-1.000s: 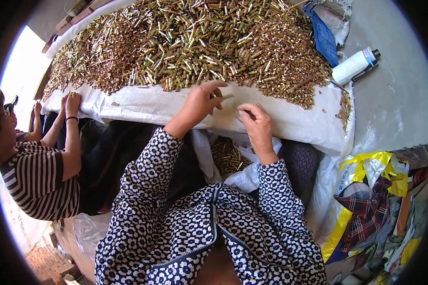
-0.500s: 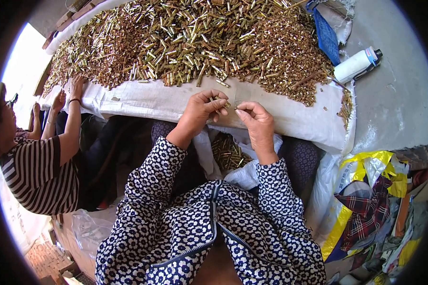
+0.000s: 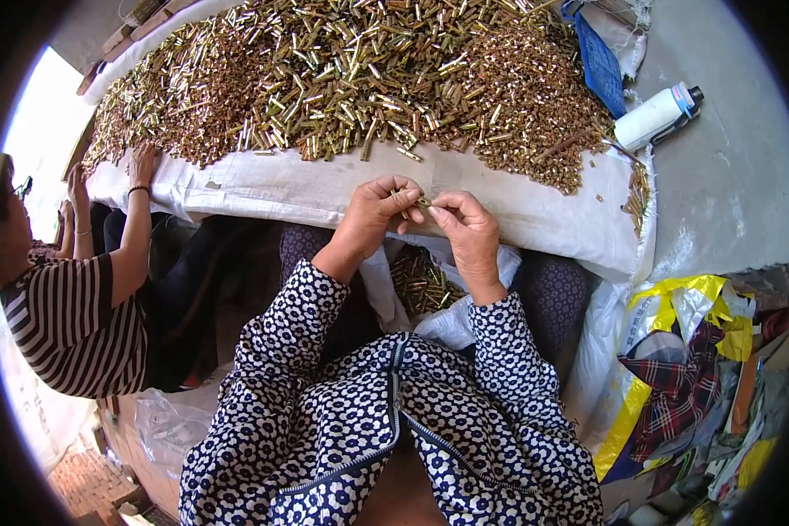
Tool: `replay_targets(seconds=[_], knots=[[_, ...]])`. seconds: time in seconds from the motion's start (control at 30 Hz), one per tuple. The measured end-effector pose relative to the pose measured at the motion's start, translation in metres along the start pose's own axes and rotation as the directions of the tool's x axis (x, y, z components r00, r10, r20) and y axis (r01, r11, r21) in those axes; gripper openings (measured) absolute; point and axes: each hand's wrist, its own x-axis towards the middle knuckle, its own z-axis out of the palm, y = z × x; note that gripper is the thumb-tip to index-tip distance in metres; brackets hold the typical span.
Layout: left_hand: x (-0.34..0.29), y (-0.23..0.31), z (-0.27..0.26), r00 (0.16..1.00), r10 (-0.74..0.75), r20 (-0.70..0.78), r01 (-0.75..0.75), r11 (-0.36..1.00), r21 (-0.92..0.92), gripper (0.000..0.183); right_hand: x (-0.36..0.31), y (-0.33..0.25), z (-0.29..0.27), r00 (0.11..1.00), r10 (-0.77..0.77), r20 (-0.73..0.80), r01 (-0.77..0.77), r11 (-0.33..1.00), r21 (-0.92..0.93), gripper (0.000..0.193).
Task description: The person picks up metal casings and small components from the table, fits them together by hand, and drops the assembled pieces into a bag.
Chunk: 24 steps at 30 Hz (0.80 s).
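My left hand [image 3: 368, 217] is closed around a few short brass-coloured metal tubes [image 3: 400, 190], their ends showing between thumb and fingers. Thumb and forefinger of my right hand [image 3: 472, 235] pinch at the tip of one piece, meeting the left fingertips. What the right fingers hold is too small to name. Both hands are above the near edge of the cloth-covered table [image 3: 272, 188]. Below them, between my knees, an open white sack [image 3: 451, 323] holds many similar brass-coloured pieces [image 3: 421, 279].
A long heap of brass tubes [image 3: 351, 79] covers the table, with smaller coppery pieces [image 3: 530, 96] at its right. A white bottle [image 3: 653, 121] and blue scoop-like piece [image 3: 600, 70] lie right. On the left works a person in a striped shirt [image 3: 70, 324]. Bags [image 3: 622, 421] stand lower right.
My right hand has moved slightly left, so its fingertips now meet the piece at my left fingertips. The neighbour's farther hand has shifted left, towards the heap's edge.
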Motion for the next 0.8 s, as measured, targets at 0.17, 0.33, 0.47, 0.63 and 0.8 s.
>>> replay_targets(seconds=[0.17,0.33,0.47,0.63,0.8], knots=[[0.004,-0.004,0.004,0.999,0.045,-0.006,-0.042,0.975,0.217,0.015,0.002,-0.006,-0.006,0.983,-0.170,0.069,0.183,0.899,-0.398,0.013],[0.009,-0.023,0.014,0.832,0.404,0.381,-0.440,0.062,0.896,0.009,0.010,-0.001,-0.021,0.970,-0.123,0.209,0.240,0.624,-0.744,0.012],[0.004,-0.015,0.029,0.866,0.288,0.409,-0.421,-0.022,0.907,0.008,0.027,-0.006,-0.049,0.946,-0.323,0.016,0.167,0.446,-0.879,0.015],[-0.005,-0.009,0.024,0.857,0.314,0.408,-0.482,0.207,0.851,0.011,0.048,0.000,-0.076,0.940,-0.341,0.011,0.086,0.204,-0.975,0.018],[-0.011,0.004,0.010,0.805,0.365,0.468,-0.569,0.252,0.783,0.021,0.049,0.001,-0.073,0.954,-0.283,0.095,0.145,0.161,-0.976,0.016]])
